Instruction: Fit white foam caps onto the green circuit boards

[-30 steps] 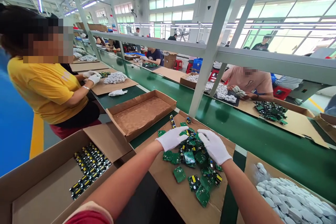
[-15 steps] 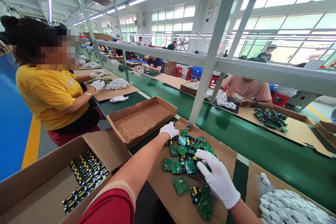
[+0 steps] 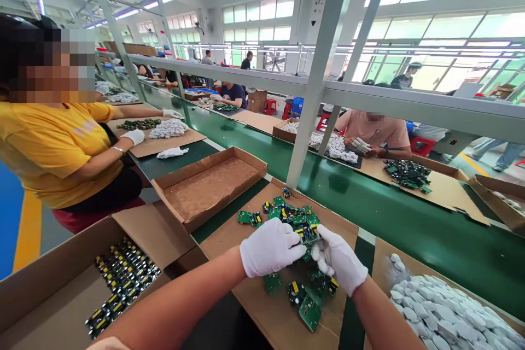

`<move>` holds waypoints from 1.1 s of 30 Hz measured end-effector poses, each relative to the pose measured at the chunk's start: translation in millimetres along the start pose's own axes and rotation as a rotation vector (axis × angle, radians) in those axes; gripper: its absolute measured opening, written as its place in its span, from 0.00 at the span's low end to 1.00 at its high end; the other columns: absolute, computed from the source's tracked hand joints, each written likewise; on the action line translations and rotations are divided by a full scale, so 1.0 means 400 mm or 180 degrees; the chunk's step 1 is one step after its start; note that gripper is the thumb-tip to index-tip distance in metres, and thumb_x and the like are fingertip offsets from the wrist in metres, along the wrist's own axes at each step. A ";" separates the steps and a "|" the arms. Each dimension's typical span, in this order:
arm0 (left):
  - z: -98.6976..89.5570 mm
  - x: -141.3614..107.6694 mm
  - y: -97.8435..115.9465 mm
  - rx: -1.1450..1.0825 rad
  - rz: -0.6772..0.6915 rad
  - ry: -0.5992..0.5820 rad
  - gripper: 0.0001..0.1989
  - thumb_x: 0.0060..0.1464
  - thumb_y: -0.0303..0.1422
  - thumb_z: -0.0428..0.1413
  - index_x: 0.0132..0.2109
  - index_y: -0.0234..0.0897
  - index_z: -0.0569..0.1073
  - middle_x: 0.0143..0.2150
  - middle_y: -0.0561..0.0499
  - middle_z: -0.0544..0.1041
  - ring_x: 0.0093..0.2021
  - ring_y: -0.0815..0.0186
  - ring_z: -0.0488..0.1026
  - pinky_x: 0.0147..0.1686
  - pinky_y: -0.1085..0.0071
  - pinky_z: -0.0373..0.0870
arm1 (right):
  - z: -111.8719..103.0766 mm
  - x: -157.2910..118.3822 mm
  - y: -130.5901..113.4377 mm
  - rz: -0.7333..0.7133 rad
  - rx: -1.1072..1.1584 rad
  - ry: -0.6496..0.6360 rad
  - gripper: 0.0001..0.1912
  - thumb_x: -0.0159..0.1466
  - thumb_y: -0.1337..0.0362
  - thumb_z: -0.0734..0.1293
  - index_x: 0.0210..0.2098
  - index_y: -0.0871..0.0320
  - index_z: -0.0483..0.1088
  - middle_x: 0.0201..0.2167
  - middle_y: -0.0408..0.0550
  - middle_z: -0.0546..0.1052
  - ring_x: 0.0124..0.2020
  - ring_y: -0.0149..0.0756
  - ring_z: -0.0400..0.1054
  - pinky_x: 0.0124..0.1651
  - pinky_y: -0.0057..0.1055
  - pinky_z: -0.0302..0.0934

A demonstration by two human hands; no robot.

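Note:
My left hand (image 3: pixel 271 249), in a white glove, reaches over a pile of green circuit boards (image 3: pixel 279 210) with its fingers closed at a circuit board (image 3: pixel 308 233). My right hand (image 3: pixel 341 261), gloved too, pinches the same board from the right between thumb and fingers. This board carries yellow and dark components on its upward side. Part of it is hidden by my fingers. Below my hands, more boards lie loose on the brown cardboard sheet (image 3: pixel 221 246), one of them a green board (image 3: pixel 309 313) with its flat side up.
At lower left a cardboard box (image 3: pixel 45 295) holds rows of boards (image 3: pixel 123 279). A shallow cardboard tray (image 3: pixel 209 183) stands beyond my left arm. White casings (image 3: pixel 447 306) are heaped at right. A metal post (image 3: pixel 311 76) rises by the green belt (image 3: pixel 369 202). Co-workers sit left and opposite.
My left hand has come back from the far side of the pile to meet my right hand at a board. Boards in the pile have shifted. The view has turned slightly right.

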State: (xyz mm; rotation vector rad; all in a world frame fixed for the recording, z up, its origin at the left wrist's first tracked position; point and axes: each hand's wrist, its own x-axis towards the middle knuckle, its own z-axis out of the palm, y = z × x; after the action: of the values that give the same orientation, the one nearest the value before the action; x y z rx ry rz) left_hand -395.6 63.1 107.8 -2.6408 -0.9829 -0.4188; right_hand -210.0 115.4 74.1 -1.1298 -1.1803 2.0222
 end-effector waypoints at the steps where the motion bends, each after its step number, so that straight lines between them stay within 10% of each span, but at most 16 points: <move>1: -0.002 -0.012 0.009 -0.0024 0.0024 0.0066 0.08 0.56 0.30 0.47 0.38 0.40 0.71 0.30 0.49 0.72 0.31 0.66 0.66 0.28 0.68 0.58 | -0.004 -0.007 0.007 -0.0045 -0.0014 -0.0028 0.20 0.58 0.48 0.59 0.25 0.60 0.63 0.12 0.40 0.67 0.06 0.22 0.55 0.07 0.17 0.40; 9: 0.057 -0.079 0.075 -0.1711 -0.1975 0.1916 0.06 0.52 0.30 0.53 0.36 0.40 0.74 0.53 0.45 0.67 0.50 0.62 0.67 0.47 0.64 0.66 | 0.015 -0.058 0.024 -0.0601 -0.0138 -0.0353 0.19 0.57 0.51 0.64 0.40 0.59 0.64 0.21 0.42 0.74 0.13 0.25 0.65 0.10 0.16 0.51; 16: 0.041 -0.046 0.030 -0.1380 -0.1278 0.2090 0.10 0.48 0.22 0.54 0.33 0.42 0.75 0.40 0.49 0.74 0.45 0.65 0.69 0.45 0.64 0.68 | 0.063 -0.053 -0.006 -0.0299 0.0235 -0.0526 0.23 0.57 0.44 0.58 0.34 0.59 0.64 0.24 0.47 0.74 0.14 0.27 0.64 0.12 0.21 0.54; 21: 0.012 -0.048 0.034 -0.1474 -0.0765 0.1725 0.12 0.44 0.20 0.54 0.30 0.45 0.74 0.44 0.52 0.74 0.52 0.61 0.66 0.51 0.58 0.62 | 0.055 -0.044 -0.020 -0.0568 -0.0107 0.0116 0.18 0.55 0.50 0.64 0.37 0.57 0.64 0.16 0.39 0.71 0.09 0.24 0.59 0.09 0.17 0.45; 27: 0.012 -0.062 0.057 -0.3614 -0.2976 0.2015 0.22 0.52 0.33 0.53 0.55 0.43 0.61 0.56 0.44 0.65 0.52 0.59 0.67 0.47 0.61 0.67 | 0.026 -0.064 -0.033 -0.1121 -0.0572 0.0489 0.16 0.57 0.53 0.64 0.40 0.57 0.64 0.13 0.36 0.68 0.11 0.24 0.60 0.13 0.18 0.52; 31: 0.050 -0.050 0.091 -0.5152 -0.3620 0.1211 0.24 0.49 0.43 0.55 0.49 0.34 0.61 0.32 0.47 0.74 0.21 0.68 0.72 0.15 0.76 0.63 | 0.056 -0.066 -0.013 -0.1314 -0.1288 0.0473 0.14 0.59 0.52 0.62 0.36 0.55 0.66 0.17 0.36 0.68 0.13 0.25 0.61 0.15 0.20 0.54; 33: 0.067 -0.044 0.110 -0.5302 -0.3732 0.1398 0.20 0.47 0.44 0.56 0.40 0.34 0.62 0.25 0.53 0.71 0.17 0.70 0.70 0.13 0.78 0.59 | 0.072 -0.056 -0.002 -0.1298 -0.1296 0.0572 0.15 0.58 0.51 0.62 0.27 0.56 0.65 0.16 0.35 0.65 0.11 0.23 0.57 0.13 0.21 0.51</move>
State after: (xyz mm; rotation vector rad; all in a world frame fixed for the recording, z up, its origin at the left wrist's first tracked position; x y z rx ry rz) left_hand -374.5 31.0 69.6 -1.9610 -2.5932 -2.8891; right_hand -223.4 86.3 91.1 -1.1129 -1.6191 1.3841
